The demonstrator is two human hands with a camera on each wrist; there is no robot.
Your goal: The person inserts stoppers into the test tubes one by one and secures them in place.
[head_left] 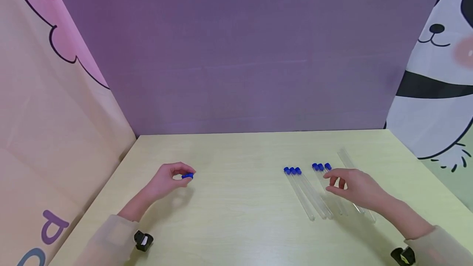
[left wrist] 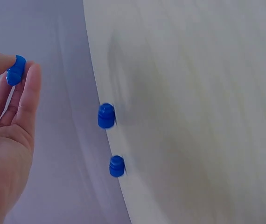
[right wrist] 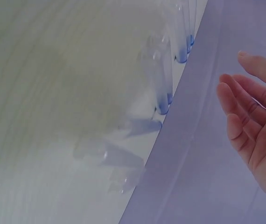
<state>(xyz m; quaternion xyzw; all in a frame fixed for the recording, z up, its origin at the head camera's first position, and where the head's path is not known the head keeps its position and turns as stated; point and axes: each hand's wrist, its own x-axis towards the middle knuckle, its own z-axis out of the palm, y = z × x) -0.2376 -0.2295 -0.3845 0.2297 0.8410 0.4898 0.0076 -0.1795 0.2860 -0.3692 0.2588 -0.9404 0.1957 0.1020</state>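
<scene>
My left hand [head_left: 168, 179] pinches a small blue cap [left wrist: 16, 71] between thumb and fingertips, above the left part of the table. Two more blue caps [left wrist: 106, 116] appear on the table in the left wrist view. Over the right part, my right hand [head_left: 356, 186] has loosely bent fingers with nothing between them. Beneath and beside it lie clear tubes; three with blue caps [head_left: 320, 167] are partly covered by the hand. Another three capped tubes [head_left: 313, 193] lie side by side to its left. A clear tube [head_left: 346, 158] without a visible cap reaches out behind the hand.
The pale wooden table [head_left: 236, 216] ends at a purple backdrop [head_left: 236, 52]. A printed cloth [head_left: 66, 134] hangs at the left, and a panda-patterned one [head_left: 432, 110] at the right. Each wrist wears a black camera [head_left: 143, 240].
</scene>
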